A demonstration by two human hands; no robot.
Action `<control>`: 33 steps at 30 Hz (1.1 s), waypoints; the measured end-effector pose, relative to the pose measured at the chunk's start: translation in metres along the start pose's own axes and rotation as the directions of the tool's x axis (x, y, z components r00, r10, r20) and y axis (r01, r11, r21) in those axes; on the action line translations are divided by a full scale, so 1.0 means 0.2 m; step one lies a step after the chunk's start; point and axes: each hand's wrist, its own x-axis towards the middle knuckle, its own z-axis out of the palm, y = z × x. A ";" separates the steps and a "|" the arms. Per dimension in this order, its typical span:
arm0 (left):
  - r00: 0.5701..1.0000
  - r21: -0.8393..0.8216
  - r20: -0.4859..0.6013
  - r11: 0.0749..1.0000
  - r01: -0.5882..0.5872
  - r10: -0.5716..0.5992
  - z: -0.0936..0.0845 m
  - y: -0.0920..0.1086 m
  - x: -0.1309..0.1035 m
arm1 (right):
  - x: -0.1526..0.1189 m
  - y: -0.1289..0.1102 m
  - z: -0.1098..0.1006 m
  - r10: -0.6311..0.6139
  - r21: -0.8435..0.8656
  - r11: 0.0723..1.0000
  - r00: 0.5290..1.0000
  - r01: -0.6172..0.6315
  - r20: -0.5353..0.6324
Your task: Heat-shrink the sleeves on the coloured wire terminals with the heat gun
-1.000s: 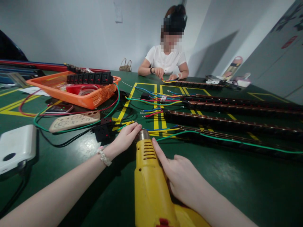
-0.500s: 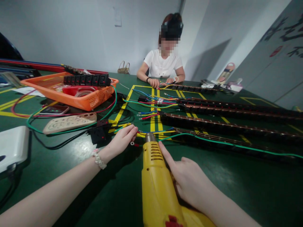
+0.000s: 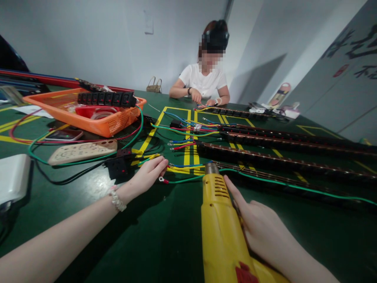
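My right hand is wrapped round a yellow heat gun, index finger along its side. The gun's metal nozzle points away, close to the near wire ends of a long black strip. My left hand is closed, its fingertips pinching the ends of thin wires beside a black socket block. Blue and yellow wires run from those fingertips toward the nozzle. Just below the fingers, a green wire ends in a ring terminal with a red sleeve.
An orange basket holding a black socket strip stands at the left. Nearer lie a phone, a beige case and a white box. More wired black strips extend to the right. Across the table, a person handles wires.
My right hand and the heat gun have moved to the right, away from my left hand. My left hand still pinches the wires. The person opposite has shifted one hand.
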 end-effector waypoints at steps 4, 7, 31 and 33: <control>1.000 0.000 0.000 1.000 0.001 -0.001 0.00 0.01 0.00 | 0.01 0.00 0.01 0.003 0.020 1.000 1.000 -0.004 0.030; 1.000 -0.010 0.000 1.000 0.003 -0.003 0.00 0.02 0.00 | 0.01 0.00 0.01 -0.007 0.031 0.999 1.000 0.006 0.030; 0.993 0.461 -0.120 0.884 0.074 -0.020 0.03 0.05 -0.03 | 0.01 0.00 0.02 -0.032 0.148 0.989 0.984 0.006 0.174; 0.993 0.514 -0.113 0.855 0.075 -0.019 0.03 0.05 -0.03 | 0.01 -0.04 -0.01 -0.016 0.115 0.993 0.974 -0.010 0.227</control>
